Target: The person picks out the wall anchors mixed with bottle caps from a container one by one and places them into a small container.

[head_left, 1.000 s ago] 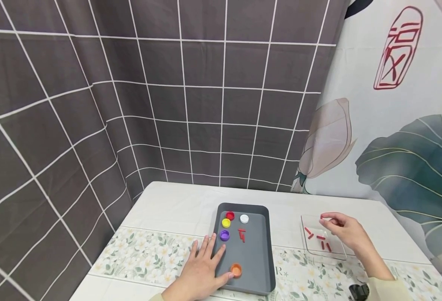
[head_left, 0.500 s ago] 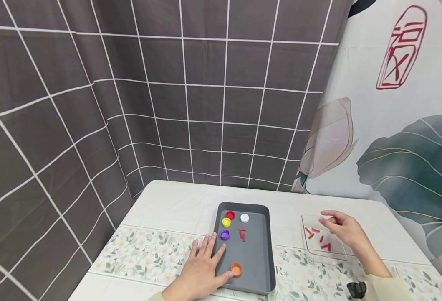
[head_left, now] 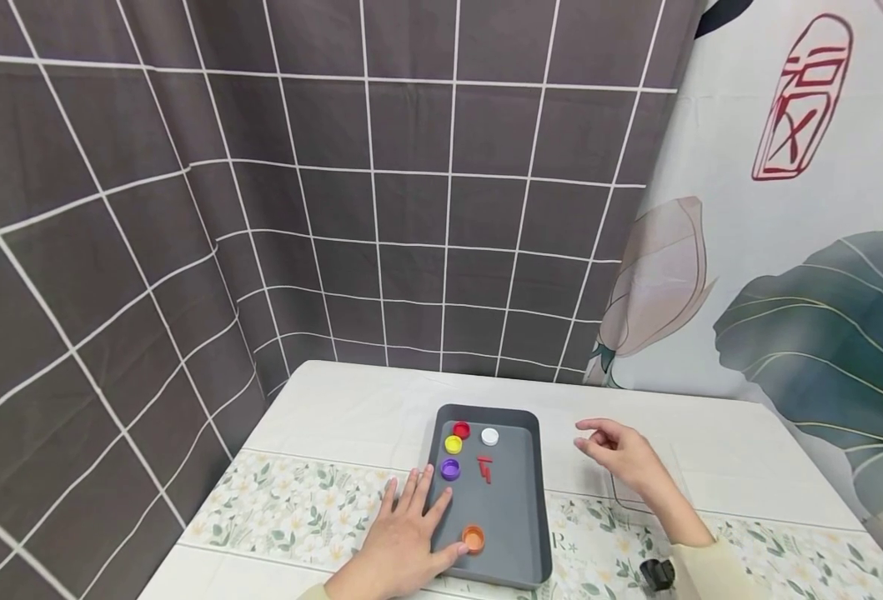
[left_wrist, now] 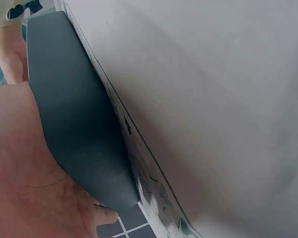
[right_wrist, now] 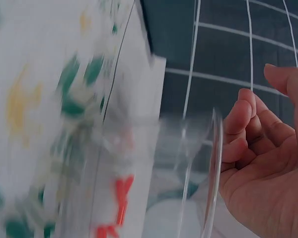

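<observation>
My left hand [head_left: 399, 542] lies spread over the left rim of a grey tray [head_left: 512, 525], its thumb tip at an orange cap [head_left: 473, 538]. Further up the tray sit a purple cap [head_left: 450, 469], a yellow cap [head_left: 453, 444], a red cap [head_left: 461, 429] and a white cap [head_left: 489, 437]. Beside them lie 3 short red sticks [head_left: 484, 468]. My right hand [head_left: 629, 458] is in the air between the tray and a clear box [right_wrist: 213, 163], fingers loosely bent, with nothing seen between thumb and index finger. Several red sticks [right_wrist: 121, 198] show through the box wall in the right wrist view.
The table [head_left: 366, 392] has a white cloth with a floral band [head_left: 283, 508] across it. A dark grid curtain [head_left: 411, 208] hangs behind, and a printed white cloth [head_left: 809, 250] hangs at the right. A black device [head_left: 657, 574] is at my right wrist.
A second ago my right hand pinched a red stick above the clear box; half a second ago that stick was down in the box. The hand has since moved left, and my left hand stayed put.
</observation>
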Available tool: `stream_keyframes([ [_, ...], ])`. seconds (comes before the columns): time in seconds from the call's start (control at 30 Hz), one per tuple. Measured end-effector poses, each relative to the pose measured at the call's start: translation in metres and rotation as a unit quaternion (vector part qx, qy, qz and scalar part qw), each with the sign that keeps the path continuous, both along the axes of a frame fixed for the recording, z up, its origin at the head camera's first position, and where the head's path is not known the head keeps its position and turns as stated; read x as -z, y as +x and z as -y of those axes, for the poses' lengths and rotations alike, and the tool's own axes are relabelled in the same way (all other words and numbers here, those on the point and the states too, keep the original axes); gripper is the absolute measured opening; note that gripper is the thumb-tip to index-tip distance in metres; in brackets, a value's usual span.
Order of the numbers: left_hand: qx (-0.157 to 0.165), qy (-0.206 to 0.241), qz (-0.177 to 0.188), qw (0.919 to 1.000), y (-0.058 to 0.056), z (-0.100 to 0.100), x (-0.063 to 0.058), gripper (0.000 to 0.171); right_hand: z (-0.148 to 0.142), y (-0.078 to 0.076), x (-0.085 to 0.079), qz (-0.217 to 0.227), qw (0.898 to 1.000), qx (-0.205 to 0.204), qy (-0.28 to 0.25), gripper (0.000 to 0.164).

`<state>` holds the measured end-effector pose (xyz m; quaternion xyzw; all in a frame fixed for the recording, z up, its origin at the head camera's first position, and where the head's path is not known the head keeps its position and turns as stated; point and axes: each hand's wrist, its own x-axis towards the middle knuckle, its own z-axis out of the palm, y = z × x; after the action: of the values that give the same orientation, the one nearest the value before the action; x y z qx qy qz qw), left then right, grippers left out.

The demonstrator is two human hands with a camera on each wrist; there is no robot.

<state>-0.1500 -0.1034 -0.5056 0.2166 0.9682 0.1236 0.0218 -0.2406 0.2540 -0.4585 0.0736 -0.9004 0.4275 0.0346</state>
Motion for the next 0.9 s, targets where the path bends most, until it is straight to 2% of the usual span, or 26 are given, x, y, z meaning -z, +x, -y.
stream_keyframes([
  [0.43, -0.002, -0.004, 0.006, 1.0, -0.002, 0.0, 0.001, 0.083, 0.041, -0.003, 0.003, -0.02, 0.998, -0.05, -0.019, 0.032],
  [0.6, -0.004, 0.0, 0.008, 1.0, -0.003, 0.001, 0.002, 0.084, 0.053, -0.002, 0.006, -0.014, 0.997, -0.072, -0.024, 0.033],
  [0.9, 0.0, 0.002, 0.004, 1.0, -0.002, 0.001, 0.001, 0.084, 0.073, -0.001, 0.014, -0.023, 0.992, -0.12, -0.012, 0.03],
])
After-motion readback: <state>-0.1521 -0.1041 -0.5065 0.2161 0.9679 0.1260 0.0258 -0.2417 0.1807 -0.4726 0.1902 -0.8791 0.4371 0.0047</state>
